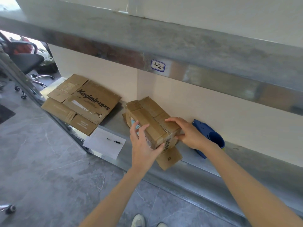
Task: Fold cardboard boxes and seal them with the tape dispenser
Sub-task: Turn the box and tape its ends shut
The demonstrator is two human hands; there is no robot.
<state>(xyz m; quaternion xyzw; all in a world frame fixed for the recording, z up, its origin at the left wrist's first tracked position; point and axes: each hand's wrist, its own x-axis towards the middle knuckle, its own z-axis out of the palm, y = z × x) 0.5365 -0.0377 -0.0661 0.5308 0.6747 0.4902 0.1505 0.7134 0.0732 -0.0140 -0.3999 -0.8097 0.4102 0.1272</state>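
Shoes [138, 221] at bottom. Left hand [142, 145] grips box [152, 117] at its near end, fingers curled on its side. Right hand [188, 133] clamps the right corner, fingers on top, thumb on end face. Box sits mid shelf [246, 154], near front edge. Dispenser [211, 138] just right, by the wall. Flat cartons [82, 102] at left end; paper [105, 145] with pen [117, 142] at front edge.

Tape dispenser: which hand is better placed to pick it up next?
Right, probably. The tape dispenser lies on the shelf beside the right hand, right of the box. The left hand grips the box's other side and would have to cross over.
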